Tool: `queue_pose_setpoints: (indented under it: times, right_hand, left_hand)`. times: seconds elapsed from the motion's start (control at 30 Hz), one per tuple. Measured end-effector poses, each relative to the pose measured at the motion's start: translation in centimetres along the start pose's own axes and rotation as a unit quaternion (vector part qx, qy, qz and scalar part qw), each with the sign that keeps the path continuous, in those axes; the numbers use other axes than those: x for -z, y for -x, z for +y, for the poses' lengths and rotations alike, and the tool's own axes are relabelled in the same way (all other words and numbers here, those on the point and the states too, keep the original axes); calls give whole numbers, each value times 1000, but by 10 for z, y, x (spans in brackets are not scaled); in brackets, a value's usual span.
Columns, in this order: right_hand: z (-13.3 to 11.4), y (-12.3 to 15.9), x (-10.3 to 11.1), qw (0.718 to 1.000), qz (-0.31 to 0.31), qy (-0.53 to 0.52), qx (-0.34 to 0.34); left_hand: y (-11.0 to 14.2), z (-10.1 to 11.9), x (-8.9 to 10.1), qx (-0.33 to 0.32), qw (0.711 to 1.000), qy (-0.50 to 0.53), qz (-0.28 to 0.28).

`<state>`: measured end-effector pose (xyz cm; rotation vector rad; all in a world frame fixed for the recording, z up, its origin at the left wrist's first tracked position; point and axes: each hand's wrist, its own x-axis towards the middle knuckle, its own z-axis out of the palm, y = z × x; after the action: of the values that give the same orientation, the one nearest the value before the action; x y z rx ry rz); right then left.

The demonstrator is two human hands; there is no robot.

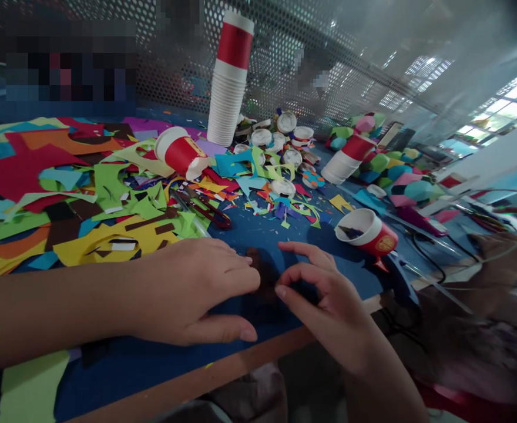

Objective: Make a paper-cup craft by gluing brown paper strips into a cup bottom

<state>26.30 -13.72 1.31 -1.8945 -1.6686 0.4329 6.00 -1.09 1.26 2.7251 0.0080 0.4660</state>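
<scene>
My left hand [201, 294] is stretched palm down low over the blue table, its thumb apart from the fingers and nothing seen in its grasp. Facing it, my right hand [329, 299] has thumb and forefinger brought together in a pinch, the other fingers loosely bent. Between the two hands is a dark brown patch [262, 273], which looks like paper in shadow; whether the pinch holds its edge is unclear. Scissors with dark red handles [214, 214] lie beyond my left fingers. Close past my right hand, a red and white paper cup [366, 230] holds a dark pointed tool.
Coloured paper scraps [108, 182] cover the left side. A tall stack of paper cups [227, 82] stands behind, near a tipped cup [181, 154] and several small round pieces [285, 141]. A purple glue gun [421, 220] lies right, by another person's hand [500, 264].
</scene>
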Motion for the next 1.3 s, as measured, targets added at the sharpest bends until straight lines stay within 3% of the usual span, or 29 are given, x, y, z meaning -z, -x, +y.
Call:
queue_pose_setpoints:
  times: [0.47,1.3]
  right_hand:
    - [7,-7,-1,1000,0,3,7]
    - [7,-4,-6,998,47,19,39]
  left_hand:
    - [0,-2,-5,-39,999,-14,-13]
    - [-1,-2,-6,-42,999,-31,-11]
